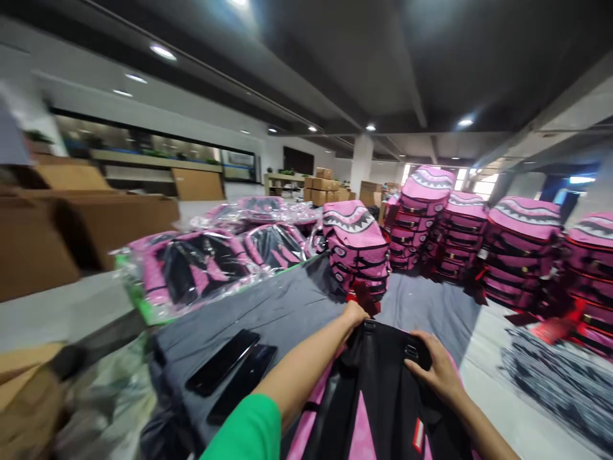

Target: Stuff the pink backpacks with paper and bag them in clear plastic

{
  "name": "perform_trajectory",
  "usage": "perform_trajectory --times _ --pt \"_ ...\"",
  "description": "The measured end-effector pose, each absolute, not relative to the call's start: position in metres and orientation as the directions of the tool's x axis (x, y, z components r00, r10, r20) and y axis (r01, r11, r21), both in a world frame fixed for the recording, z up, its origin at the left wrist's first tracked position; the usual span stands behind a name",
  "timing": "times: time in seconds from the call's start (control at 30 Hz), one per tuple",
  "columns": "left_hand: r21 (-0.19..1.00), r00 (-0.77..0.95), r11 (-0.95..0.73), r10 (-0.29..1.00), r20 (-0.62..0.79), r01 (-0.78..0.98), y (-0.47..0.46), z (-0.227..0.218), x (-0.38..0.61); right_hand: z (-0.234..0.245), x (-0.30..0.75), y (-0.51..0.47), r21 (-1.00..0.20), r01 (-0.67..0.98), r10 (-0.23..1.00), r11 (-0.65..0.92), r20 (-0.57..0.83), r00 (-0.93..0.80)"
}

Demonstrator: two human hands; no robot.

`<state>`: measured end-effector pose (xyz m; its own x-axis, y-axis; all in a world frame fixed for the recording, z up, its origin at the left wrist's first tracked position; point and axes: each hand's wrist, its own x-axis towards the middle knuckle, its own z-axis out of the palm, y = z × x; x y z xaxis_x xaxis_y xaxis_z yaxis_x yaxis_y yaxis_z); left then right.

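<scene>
Backpack point(390, 390), black and pink, sits directly before the person; lower end cut off by the frame. Left hand point(355, 314) at its top edge, fingertips hidden; grip cannot be determined. Right hand point(439, 365) open, thumb and fingers apart, against the top right corner. Beyond, glare obscures plastic-wrapped bags point(201, 265); rightmost bag stack point(591, 262) cropped.

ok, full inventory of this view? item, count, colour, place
pack: one, black and pink, front, under both hands
phones: two, black, on the cloth, left of the pack
cloth: one, grey, beneath the phones
stacked packs: at least five stacks, pink, centre to right
bagged packs: several, pink and black, clear plastic, left
heap: one, grey-black, right; contents unclear
boxes: many, brown, left and back
lights: many, white, ceiling
pillar: one, white, back
sleeve: one, green, left arm
left hand, right hand: pack's top
</scene>
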<state>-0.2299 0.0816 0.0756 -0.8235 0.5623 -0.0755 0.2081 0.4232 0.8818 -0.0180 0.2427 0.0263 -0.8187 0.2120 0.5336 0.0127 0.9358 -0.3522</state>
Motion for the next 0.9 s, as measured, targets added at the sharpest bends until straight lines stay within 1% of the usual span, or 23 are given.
perform_trajectory --times 0.1,0.13,0.2,0.3,0.4,0.47,0.53,0.6,0.67,0.73,0.8,0.87,0.9 --pt "0.801 -0.879 0.566 0.463 -0.111 0.197 0.081 0.078 -0.232 0.016 -0.023 0.253 -0.325 -0.067 0.148 0.943 0.592 -0.792" --pt "0.786 -0.886 0.584 0.451 -0.104 0.205 0.08 0.08 -0.231 0.012 -0.025 0.256 -0.307 -0.08 0.135 0.948 0.617 -0.775" --pt "0.772 -0.88 0.584 0.471 -0.07 0.251 0.078 0.083 -0.224 0.004 -0.028 0.257 -0.266 -0.062 0.14 0.962 0.675 -0.724" --pt "0.762 -0.808 0.516 0.589 0.015 0.39 0.072 0.084 -0.204 0.0 -0.022 0.244 -0.218 0.03 0.18 0.975 0.711 -0.679" --pt "0.736 -0.683 0.388 0.718 0.137 0.555 0.06 0.077 -0.186 0.006 -0.01 0.221 -0.206 0.084 0.203 0.975 0.672 -0.712" --pt "0.707 -0.626 0.308 0.742 0.24 0.636 0.05 0.068 -0.178 0.011 -0.005 0.207 -0.209 0.118 0.227 0.971 0.638 -0.736" --pt "0.673 -0.59 0.249 0.733 0.339 0.697 0.04 0.054 -0.17 0.012 0.0 0.197 -0.204 0.156 0.25 0.966 0.608 -0.753" --pt "0.648 -0.555 0.205 0.732 0.396 0.734 0.025 0.034 -0.16 0.01 0.008 0.189 -0.194 0.178 0.258 0.965 0.571 -0.779" --pt "0.623 -0.518 0.175 0.743 0.425 0.762 0.007 0.013 -0.15 0.006 0.02 0.182 -0.189 0.178 0.252 0.966 0.509 -0.823" --pt "0.567 -0.468 0.164 0.764 0.445 0.807 -0.008 -0.005 -0.145 0.003 0.03 0.178 -0.195 0.182 0.251 0.964 0.428 -0.868" --pt "0.485 -0.414 0.198 0.822 0.392 0.852 -0.012 -0.017 -0.148 0.003 0.031 0.18 -0.207 0.201 0.261 0.957 0.323 -0.91" --pt "0.428 -0.403 0.268 0.877 0.261 0.863 0.0 -0.022 -0.161 0.004 0.019 0.187 -0.222 0.248 0.288 0.943 0.172 -0.942" --pt "0.411 -0.421 0.315 0.886 0.196 0.855 0.011 -0.022 -0.17 0.004 0.008 0.193 -0.225 0.28 0.307 0.933 0.096 -0.947"
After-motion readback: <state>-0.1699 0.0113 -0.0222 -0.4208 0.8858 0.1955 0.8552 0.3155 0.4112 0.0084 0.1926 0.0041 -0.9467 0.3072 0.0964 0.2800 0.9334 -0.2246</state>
